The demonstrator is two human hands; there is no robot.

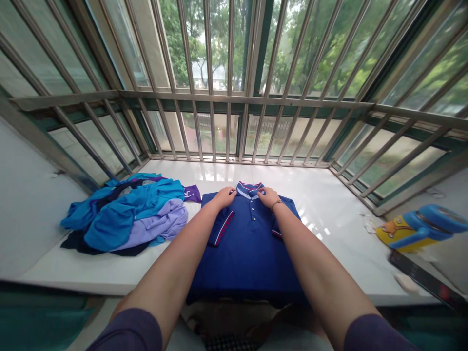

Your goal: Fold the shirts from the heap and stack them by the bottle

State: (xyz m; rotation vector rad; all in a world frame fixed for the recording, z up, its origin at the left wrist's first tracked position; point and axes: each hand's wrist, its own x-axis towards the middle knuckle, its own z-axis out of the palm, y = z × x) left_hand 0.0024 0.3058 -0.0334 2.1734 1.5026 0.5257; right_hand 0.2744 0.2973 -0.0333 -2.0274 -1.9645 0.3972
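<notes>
A dark blue polo shirt (252,258) lies front side up on the white sill, its buttoned placket in the middle and its lower edge hanging over the front. Red and white stripes trim the collar (250,187) and both sleeve cuffs. My left hand (225,197) is at the shirt's left shoulder beside the collar, thumb and fingers pinched on the cloth. On the other side of the collar, my right hand (269,197) grips the fabric the same way, a thin band around its wrist. Both fingertips are small in view.
To the left is a heap of clothes (124,209) in bright blue, lavender, purple and black. A yellow and blue bottle (417,229) and a dark phone (424,278) lie at the far right. Metal bars (237,100) in front of windows close off the sill's back and sides.
</notes>
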